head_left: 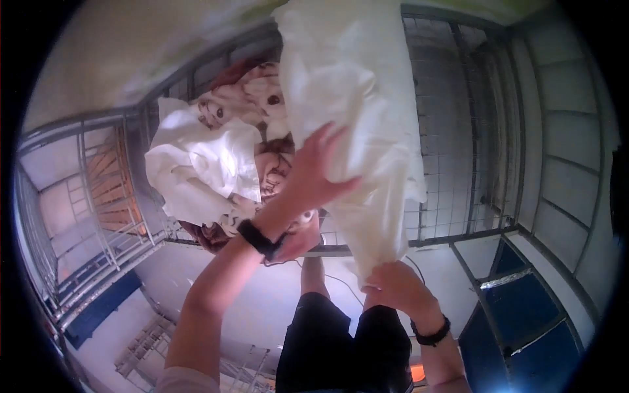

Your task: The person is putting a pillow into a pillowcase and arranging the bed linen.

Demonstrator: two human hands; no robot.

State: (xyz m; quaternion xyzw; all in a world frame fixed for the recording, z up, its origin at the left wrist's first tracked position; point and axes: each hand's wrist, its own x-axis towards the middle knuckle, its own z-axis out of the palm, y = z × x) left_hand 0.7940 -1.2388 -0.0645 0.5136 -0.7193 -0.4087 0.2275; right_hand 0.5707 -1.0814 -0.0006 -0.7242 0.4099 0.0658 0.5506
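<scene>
A long white cloth (357, 98), like a sheet, hangs down over the middle of a metal bed frame with a wire mesh base. My right hand (400, 286) is closed on its gathered lower end, pulling the fabric into folds near my knees. My left hand (322, 167) is open, fingers spread, over the cloth's left side; whether it touches the fabric I cannot tell. Left of it lies a bunched patterned blanket (246, 92) in cream, pink and brown. Another crumpled white cloth (203, 154) rests on top of that blanket. My left forearm hides part of the pile.
Bare wire mesh (449, 131) shows right of the cloth, bounded by grey metal rails. The frame's near rail (458, 237) runs just in front of my legs. More metal bunk frames stand at left, and dark blue panels (521, 308) in a metal frame at lower right.
</scene>
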